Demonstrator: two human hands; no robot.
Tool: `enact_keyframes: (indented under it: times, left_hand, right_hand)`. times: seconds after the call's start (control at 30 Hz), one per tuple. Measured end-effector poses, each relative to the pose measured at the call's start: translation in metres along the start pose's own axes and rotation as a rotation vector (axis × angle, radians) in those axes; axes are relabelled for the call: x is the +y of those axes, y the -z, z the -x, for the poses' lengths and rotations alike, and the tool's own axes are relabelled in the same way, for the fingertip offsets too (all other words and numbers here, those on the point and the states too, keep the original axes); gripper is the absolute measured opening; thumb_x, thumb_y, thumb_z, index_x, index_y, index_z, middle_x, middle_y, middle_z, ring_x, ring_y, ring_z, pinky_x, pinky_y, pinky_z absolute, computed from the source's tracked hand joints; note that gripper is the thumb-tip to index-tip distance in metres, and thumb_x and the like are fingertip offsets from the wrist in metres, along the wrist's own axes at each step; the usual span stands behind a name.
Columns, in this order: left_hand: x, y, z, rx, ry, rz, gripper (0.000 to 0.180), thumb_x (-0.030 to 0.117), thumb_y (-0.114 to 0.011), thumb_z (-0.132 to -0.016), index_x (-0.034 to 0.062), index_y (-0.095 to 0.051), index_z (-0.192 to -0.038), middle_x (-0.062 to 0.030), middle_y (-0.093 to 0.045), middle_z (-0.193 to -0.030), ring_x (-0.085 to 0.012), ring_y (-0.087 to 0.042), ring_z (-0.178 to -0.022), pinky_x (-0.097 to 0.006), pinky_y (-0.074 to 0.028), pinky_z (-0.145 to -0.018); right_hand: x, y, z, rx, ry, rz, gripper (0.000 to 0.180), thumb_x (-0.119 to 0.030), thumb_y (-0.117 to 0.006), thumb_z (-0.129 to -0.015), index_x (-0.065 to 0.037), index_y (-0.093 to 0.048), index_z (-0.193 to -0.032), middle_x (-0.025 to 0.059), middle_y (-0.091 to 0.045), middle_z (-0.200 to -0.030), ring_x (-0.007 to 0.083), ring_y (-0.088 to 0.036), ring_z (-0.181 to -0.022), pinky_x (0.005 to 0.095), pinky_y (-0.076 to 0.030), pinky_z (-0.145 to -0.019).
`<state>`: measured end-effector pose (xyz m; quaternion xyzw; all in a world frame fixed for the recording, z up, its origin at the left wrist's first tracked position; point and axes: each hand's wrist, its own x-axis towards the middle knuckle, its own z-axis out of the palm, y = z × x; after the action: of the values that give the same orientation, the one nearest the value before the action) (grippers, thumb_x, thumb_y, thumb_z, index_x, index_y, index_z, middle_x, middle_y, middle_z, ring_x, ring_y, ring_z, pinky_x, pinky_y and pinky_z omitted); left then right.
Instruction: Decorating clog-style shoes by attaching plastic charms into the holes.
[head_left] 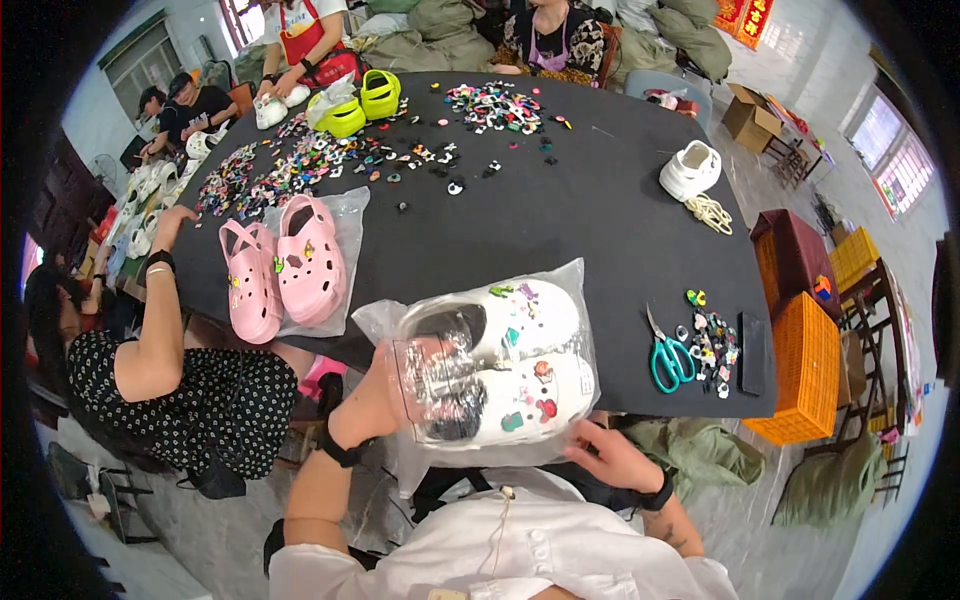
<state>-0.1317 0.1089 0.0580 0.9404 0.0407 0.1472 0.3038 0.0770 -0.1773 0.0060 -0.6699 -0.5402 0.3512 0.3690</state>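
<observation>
A pair of white clogs (520,360) with coloured charms lies inside a clear plastic bag (570,290) at the near edge of the black table (560,220). My left hand (400,385) is inside the bag's open end at the left, against the clogs' heels. My right hand (605,455) grips the lower right edge of the bag below the table's edge.
Teal-handled scissors (668,358), a small pile of charms (712,345) and a black phone (752,352) lie to the right. Pink clogs (285,265) rest on a bag at left, beside a seated person (170,350). Loose charms (330,160), green clogs (360,100) and a white shoe (690,170) lie farther back. An orange crate (810,370) stands right.
</observation>
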Motion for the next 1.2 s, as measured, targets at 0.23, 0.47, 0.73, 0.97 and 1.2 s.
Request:
enact_keyframes:
  times: [0.23,0.47,0.73,0.97,1.2]
  left_hand:
    - [-0.039,-0.017,-0.037,-0.193,-0.189,-0.234,0.071,0.043,-0.08,-0.069,-0.0005,-0.052,-0.118,-0.0164,-0.056,-0.109,-0.0362,-0.056,-0.103,-0.043,-0.048,-0.091]
    - [-0.033,-0.028,-0.032,-0.199,-0.168,-0.28,0.042,0.033,-0.07,-0.077,0.0023,-0.057,-0.102,-0.0135,-0.06,-0.102,-0.0308,-0.059,-0.1,-0.04,-0.05,-0.086]
    - [-0.045,-0.002,0.006,0.019,-0.148,-0.564,0.017,0.011,-0.061,-0.076,0.0059,-0.065,-0.091,-0.0094,-0.062,-0.09,-0.0284,-0.062,-0.08,-0.039,-0.052,-0.065]
    - [-0.005,0.063,0.042,0.093,0.04,-0.426,0.027,0.0,-0.066,-0.068,0.0048,-0.069,-0.094,-0.0082,-0.065,-0.099,-0.0295,-0.062,-0.092,-0.038,-0.052,-0.076]
    - [0.002,0.046,0.097,0.316,0.236,-0.214,0.027,-0.004,-0.068,-0.071,0.0024,-0.069,-0.097,-0.0144,-0.065,-0.1,-0.0338,-0.063,-0.094,-0.037,-0.052,-0.079]
  right_hand:
    - [0.031,0.037,-0.04,0.55,-0.169,-0.413,0.033,-0.028,-0.047,-0.103,0.0,-0.058,-0.116,0.003,-0.062,-0.101,0.0093,-0.056,-0.09,0.025,-0.047,-0.076]
    - [0.041,0.028,-0.085,0.303,-0.351,-0.453,0.046,-0.035,-0.048,-0.103,0.007,-0.06,-0.116,0.0054,-0.065,-0.096,0.0112,-0.056,-0.087,0.0244,-0.046,-0.08]
    - [0.024,0.048,-0.08,0.565,-0.201,-0.278,0.038,-0.03,-0.05,-0.102,0.0,-0.057,-0.08,-0.0048,-0.044,-0.062,0.0049,-0.036,-0.059,0.024,-0.033,-0.053]
    - [0.001,0.072,-0.093,0.495,0.006,-0.029,0.033,-0.026,-0.052,-0.102,0.0,-0.055,-0.082,-0.004,-0.042,-0.068,0.0076,-0.037,-0.065,0.0282,-0.035,-0.056]
    - [-0.033,0.04,-0.125,0.256,0.124,-0.367,0.027,-0.025,-0.061,-0.097,0.001,-0.066,-0.102,-0.0028,-0.059,-0.077,0.0044,-0.05,-0.072,0.0209,-0.041,-0.062]
